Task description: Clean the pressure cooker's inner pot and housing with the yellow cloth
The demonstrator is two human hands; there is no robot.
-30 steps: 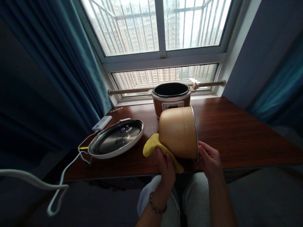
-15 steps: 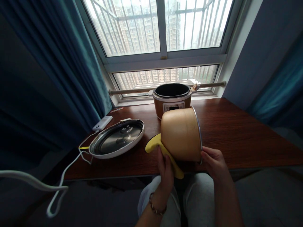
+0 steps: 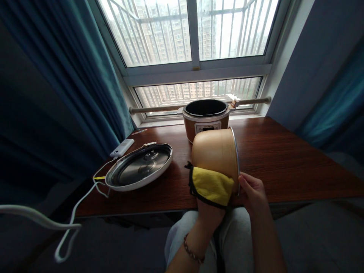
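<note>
A tan inner pot (image 3: 214, 151) with a metal rim lies on its side above the near edge of the wooden table (image 3: 284, 163), its opening facing right. My right hand (image 3: 251, 193) grips its rim from the right, fingers curled. My left hand (image 3: 209, 216) presses a yellow cloth (image 3: 212, 185) flat against the pot's near side; the cloth covers its fingers. Behind the pot stands the brown cooker base (image 3: 205, 117), open and dark inside.
The cooker's lid (image 3: 139, 167) lies upside down on the table to the left. A white power bank (image 3: 123, 148) sits at the table's left edge, with a white cable (image 3: 71, 220) hanging off. Teal curtains (image 3: 71, 83) flank the window. My grey-trousered knees (image 3: 239, 235) are below.
My left hand has shifted the yellow cloth from the pot's lower left onto its near side, where it now lies spread flat. The pot has turned slightly; my right hand stays on the rim.
</note>
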